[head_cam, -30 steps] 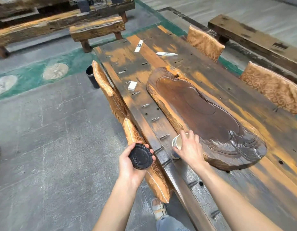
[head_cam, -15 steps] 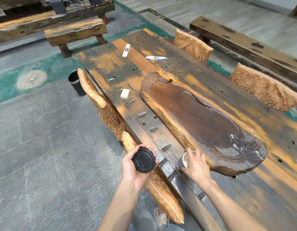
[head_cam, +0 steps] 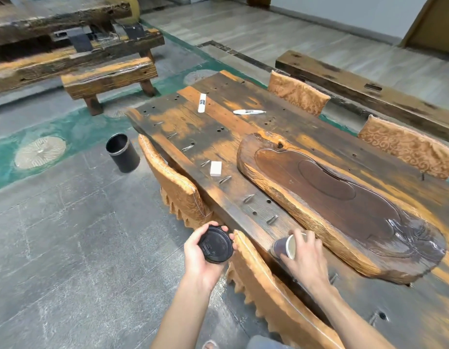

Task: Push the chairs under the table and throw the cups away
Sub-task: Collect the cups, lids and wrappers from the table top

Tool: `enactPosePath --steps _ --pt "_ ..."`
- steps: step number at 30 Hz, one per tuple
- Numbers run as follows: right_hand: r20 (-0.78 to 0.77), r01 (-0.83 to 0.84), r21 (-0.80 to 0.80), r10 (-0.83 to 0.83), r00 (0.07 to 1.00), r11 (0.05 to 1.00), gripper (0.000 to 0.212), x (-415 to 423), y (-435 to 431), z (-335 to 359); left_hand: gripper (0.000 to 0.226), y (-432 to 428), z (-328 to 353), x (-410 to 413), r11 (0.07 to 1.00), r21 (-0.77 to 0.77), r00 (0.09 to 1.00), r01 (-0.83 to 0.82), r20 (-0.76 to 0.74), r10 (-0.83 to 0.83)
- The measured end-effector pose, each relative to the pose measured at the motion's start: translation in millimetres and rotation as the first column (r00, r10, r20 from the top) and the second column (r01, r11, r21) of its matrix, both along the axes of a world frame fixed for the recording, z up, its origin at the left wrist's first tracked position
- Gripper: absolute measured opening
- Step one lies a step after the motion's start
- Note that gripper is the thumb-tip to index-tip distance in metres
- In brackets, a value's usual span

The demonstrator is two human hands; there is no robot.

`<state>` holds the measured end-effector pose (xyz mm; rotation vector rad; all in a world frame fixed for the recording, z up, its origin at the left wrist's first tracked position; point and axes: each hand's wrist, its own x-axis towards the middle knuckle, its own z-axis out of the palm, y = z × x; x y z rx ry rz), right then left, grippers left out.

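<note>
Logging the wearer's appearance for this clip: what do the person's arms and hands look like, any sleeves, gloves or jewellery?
Both the left hand and right hand are bare, with no gloves. The left forearm and right forearm are uncovered as far as the frame's bottom edge, so no sleeve shows. No watch, bracelet or ring is visible, though the picture is slightly blurred.

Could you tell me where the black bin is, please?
Head view: the black bin stands on the floor left of the table, beside a chair.
</note>
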<state>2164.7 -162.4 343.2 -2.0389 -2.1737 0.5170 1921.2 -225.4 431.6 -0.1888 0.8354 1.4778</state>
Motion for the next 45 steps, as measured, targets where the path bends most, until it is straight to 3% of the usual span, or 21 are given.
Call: enactPosePath --steps 9,18,23,34,37,40,41,43,45 --pt "-0.050 -0.019 0.038 0.021 0.999 0.999 0.062 -94 46 14 0.013 33 -16 -77 1.000 -0.022 1.000 -0.013 0.019 0.013" --pt "-0.064 0.055 0.057 -0.051 0.997 0.997 0.068 -193 212 -7 0.018 148 -21 -173 0.999 -0.050 1.000 -0.016 -0.001 0.015" --pt "-0.017 0.079 -0.073 -0.081 0.997 0.994 0.071 -231 295 -26 0.016 248 -17 -213 0.995 -0.084 0.998 0.054 -0.036 -0.057" --pt "0.131 0.164 -0.291 -0.130 0.983 0.943 0.098 -265 323 -27 0.019 362 -32 -250 0.982 -0.101 0.987 0.157 0.060 -0.152" --pt "0.196 0.167 -0.176 -0.132 0.972 0.970 0.087 -271 325 -14 0.016 380 -37 -258 0.978 -0.103 0.982 0.181 0.080 -0.173" --pt "-0.015 0.031 0.182 -0.029 0.999 0.983 0.046 -288 330 2 0.016 391 -41 -267 0.968 -0.116 0.973 0.223 0.088 -0.214" --pt "-0.097 0.014 0.225 0.008 0.995 0.974 0.036 -299 335 4 0.016 394 -42 -270 0.963 -0.121 0.969 0.241 0.089 -0.231" --pt "-0.172 0.007 0.146 0.018 0.985 0.989 0.030 -324 346 -2 0.016 397 -44 -278 0.953 -0.147 0.963 0.265 0.082 -0.255" --pt "-0.096 0.021 -0.026 -0.024 0.995 0.999 0.035 -346 359 -24 0.017 400 -48 -287 0.948 -0.166 0.962 0.273 0.075 -0.263"
